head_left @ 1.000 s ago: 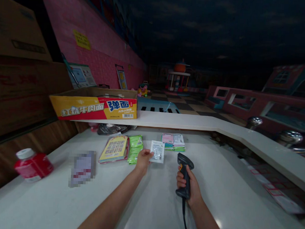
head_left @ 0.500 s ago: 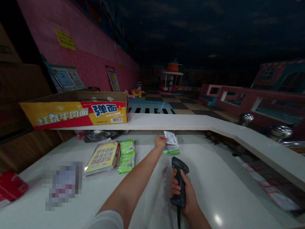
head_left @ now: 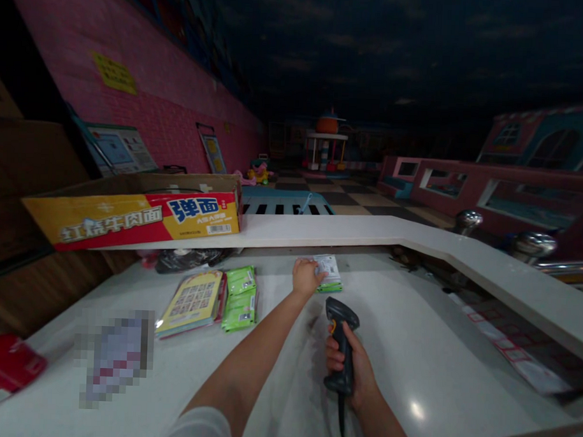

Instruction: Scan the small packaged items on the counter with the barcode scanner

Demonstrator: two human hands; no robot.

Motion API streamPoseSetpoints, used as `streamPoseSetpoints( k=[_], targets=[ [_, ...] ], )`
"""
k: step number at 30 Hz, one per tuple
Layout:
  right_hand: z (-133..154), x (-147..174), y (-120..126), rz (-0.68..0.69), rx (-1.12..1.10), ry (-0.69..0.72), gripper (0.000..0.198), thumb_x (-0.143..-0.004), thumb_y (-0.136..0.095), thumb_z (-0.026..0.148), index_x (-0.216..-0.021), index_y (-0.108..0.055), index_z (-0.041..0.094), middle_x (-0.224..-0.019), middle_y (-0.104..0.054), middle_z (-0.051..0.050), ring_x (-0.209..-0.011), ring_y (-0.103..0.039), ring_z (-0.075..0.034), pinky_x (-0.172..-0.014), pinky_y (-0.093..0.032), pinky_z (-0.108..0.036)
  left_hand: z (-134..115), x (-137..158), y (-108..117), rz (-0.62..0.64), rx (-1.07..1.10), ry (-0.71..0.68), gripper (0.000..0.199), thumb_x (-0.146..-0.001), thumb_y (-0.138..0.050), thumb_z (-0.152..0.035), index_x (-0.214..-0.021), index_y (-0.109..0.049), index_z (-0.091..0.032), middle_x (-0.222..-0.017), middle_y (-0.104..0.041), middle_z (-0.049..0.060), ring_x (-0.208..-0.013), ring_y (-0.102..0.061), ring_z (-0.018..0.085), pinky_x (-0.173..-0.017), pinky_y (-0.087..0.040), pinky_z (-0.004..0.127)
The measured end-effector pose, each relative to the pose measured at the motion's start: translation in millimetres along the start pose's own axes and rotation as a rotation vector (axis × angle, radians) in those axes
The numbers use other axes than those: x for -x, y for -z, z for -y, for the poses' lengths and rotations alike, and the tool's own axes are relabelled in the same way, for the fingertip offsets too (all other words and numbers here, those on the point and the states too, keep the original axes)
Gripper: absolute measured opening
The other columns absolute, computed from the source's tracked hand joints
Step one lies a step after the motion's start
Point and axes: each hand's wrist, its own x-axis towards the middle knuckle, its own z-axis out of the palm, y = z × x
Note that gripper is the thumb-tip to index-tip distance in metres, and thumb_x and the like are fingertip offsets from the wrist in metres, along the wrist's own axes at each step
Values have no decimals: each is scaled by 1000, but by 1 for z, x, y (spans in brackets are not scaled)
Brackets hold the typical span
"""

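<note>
My left hand (head_left: 307, 276) rests at the left edge of a small stack of flat packets, its thumb and fingers apart and touching the top one. That top packet (head_left: 329, 266) lies white side up, with green edges (head_left: 331, 287) showing beneath it. In my right hand (head_left: 351, 361) is a black handheld barcode scanner (head_left: 341, 341), gripped round its handle with the head tilted toward the stack. Its cable runs down toward me. Left of my left arm lie green packets (head_left: 241, 299) beside a yellow printed booklet or pack (head_left: 193, 301).
An open instant-noodle carton (head_left: 138, 216) stands on the raised white ledge (head_left: 320, 231) behind the counter (head_left: 411, 350). A red package (head_left: 9, 365) and a blurred-out item (head_left: 119, 356) sit at left. Metal knobs (head_left: 534, 245) rise at right; printed sheets (head_left: 511, 344) lie under the ledge.
The white-sided packet, tilted up in my left hand before, now lies flat on the stack. My left fingers have spread over its left edge. The scanner stays in my right hand.
</note>
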Motion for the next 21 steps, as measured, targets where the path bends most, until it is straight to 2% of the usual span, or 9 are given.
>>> streamPoseSetpoints(
  k=[7, 10, 15, 18, 21],
  targets=[
    [-1, 0, 4, 7, 61, 27, 40, -68, -82, 45, -84, -57, 18, -55, -45, 9, -39, -35, -2, -35, -27, -12, 1, 3, -9, 18, 53, -15, 30, -80, -67, -41, -99, -73, -18, -101, -70, 10, -102, -57, 24, -101, -32, 38],
    [-2, 1, 4, 0, 69, 33, 41, -69, -81, 45, -88, -58, 17, -57, -46, 9, -39, -36, -2, -35, -27, -12, 1, 7, -4, 13, 79, -24, 32, -79, -69, -41, -101, -73, -18, -102, -70, 9, -103, -56, 24, -103, -31, 38],
    [-1, 4, 4, 4, 46, 20, 36, -70, -81, 41, -83, -57, 16, -55, -45, 9, -38, -36, -2, -35, -27, -12, 18, 34, 25, -13, 70, -31, 26, -85, -62, -36, -102, -72, -19, -104, -69, 10, -104, -55, 24, -100, -34, 37],
    [-2, 5, 4, -3, 42, 21, 36, -70, -81, 40, -83, -58, 16, -56, -46, 9, -38, -37, -1, -34, -27, -12, 44, 54, 50, -18, -9, 14, 26, -88, -55, -31, -105, -72, -20, -105, -68, 9, -104, -55, 24, -98, -36, 36],
    [-3, 7, 4, -8, 50, 35, 36, -70, -81, 39, -87, -59, 17, -57, -46, 8, -38, -38, -2, -35, -28, -12, 76, 67, 74, -14, -153, 119, 28, -88, -52, -26, -108, -70, -19, -106, -67, 12, -106, -54, 25, -97, -37, 36]
  ],
)
